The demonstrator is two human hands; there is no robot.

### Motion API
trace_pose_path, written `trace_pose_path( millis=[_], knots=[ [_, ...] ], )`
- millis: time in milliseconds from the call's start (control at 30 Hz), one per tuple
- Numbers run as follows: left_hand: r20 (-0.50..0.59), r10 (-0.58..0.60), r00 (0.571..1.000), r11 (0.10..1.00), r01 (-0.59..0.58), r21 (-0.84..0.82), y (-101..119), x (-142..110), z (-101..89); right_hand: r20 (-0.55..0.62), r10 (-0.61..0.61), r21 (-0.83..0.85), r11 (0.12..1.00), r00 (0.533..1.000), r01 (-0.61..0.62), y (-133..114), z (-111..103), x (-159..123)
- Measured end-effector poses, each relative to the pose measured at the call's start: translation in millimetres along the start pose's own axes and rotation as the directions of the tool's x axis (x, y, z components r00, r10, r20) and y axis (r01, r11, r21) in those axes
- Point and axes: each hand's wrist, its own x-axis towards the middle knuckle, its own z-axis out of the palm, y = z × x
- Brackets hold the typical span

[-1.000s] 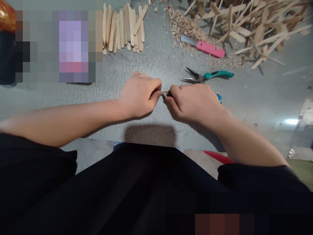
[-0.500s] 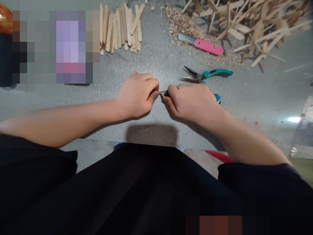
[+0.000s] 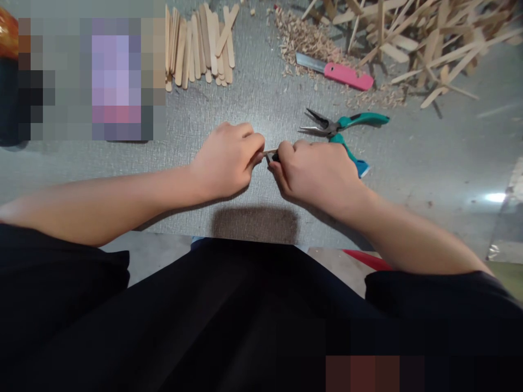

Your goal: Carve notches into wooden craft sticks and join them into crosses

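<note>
The head view showed both bare hands near each other over a grey textured table (image 3: 171,149), close to its near edge. The left hand (image 3: 229,160) was curled, pinching a thin wooden stick (image 3: 269,152) between thumb and bent forefinger; the stick bridged the small gap between the hands, its far end meeting the right fingertips. The right hand (image 3: 321,166) was closed around a dark tool (image 3: 275,157), mostly hidden by the fingers, with a narrow metal tip pointing toward the left hand just under the stick; whether tip and stick touched could not be told. A blue piece (image 3: 362,167) showed past the outer side of the right hand, though what it belonged to was unclear. Just beyond that hand lay teal-handled pliers (image 3: 335,128), jaws apart and pointing left, one handle partly covered by the hand. Farther back, a pink-handled knife (image 3: 349,76) rested with its blade beside a pile of wood shavings (image 3: 306,41). A loose heap of sticks (image 3: 433,49) spread across the far right, while flat sticks (image 3: 198,49) lay side by side at the far left, one slanting across others.
</note>
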Motion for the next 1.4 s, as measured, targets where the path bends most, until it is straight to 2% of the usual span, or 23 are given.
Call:
trace_pose_path(
  millis=[167, 467, 733, 1200, 1400],
  knots=[
    [-0.077, 0.081, 0.994, 0.996, -0.078, 0.036, -5.0, -5.7, 6.9, -0.012, 0.0, -0.015, 1.0, 1.0, 0.0, -1.2, 3.5, 1.4],
    [-0.13, 0.067, 0.989, 0.997, -0.062, 0.044, -3.5, -11.4, 12.2, 0.007, 0.013, -0.044, 0.999, 1.0, -0.013, -5.8, 3.1, 3.0],
    [-0.142, 0.072, 0.987, 0.996, -0.064, 0.058, -4.4, -11.2, 15.4, -0.003, 0.051, -0.067, 0.996, 0.999, -0.051, -11.9, 3.2, 2.0],
    [-0.096, 0.033, 0.995, 0.996, -0.025, 0.09, -0.9, -9.1, 11.7, -0.014, 0.12, -0.036, 0.992, 0.993, -0.121, -22.2, 3.3, 3.2],
    [-0.091, 0.063, 0.994, 0.996, -0.057, 0.074, -2.8, -5.9, 5.8, -0.054, 0.114, -0.023, 0.993, 0.992, -0.116, -18.4, 6.7, 2.7]
  ],
)
